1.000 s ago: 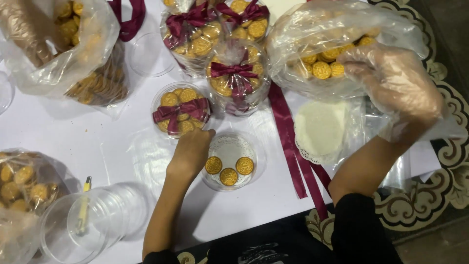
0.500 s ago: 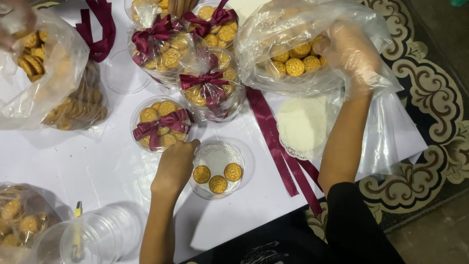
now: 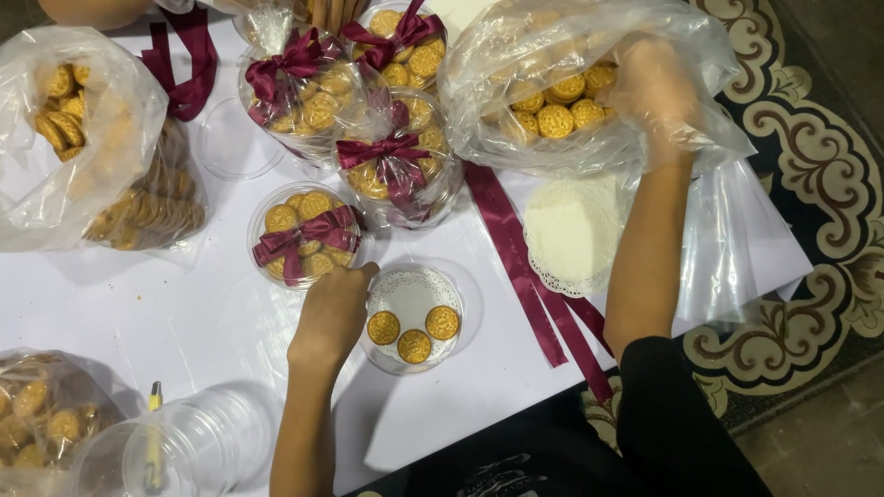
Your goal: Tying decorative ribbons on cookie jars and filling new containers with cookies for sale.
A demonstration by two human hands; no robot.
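My left hand (image 3: 333, 313) rests on the white table, fingers curled against the left rim of a clear round tub (image 3: 456, 285). That tub has a white doily liner and three round golden cookies (image 3: 413, 332) in it. My right hand (image 3: 652, 92), in a thin clear glove, reaches inside a large clear plastic bag of cookies (image 3: 562, 101) at the upper right. Whether it grips a cookie is hidden by the plastic.
Several filled tubs tied with maroon ribbon (image 3: 304, 241) stand behind the open tub. Loose maroon ribbons (image 3: 529, 267) and a stack of white doilies (image 3: 573, 230) lie to the right. More cookie bags (image 3: 83, 138) sit left; stacked empty tubs (image 3: 184, 446) near bottom left.
My right hand has pushed deeper into the cookie bag. My left hand has stayed at the tub's rim, and the tub still holds three cookies.
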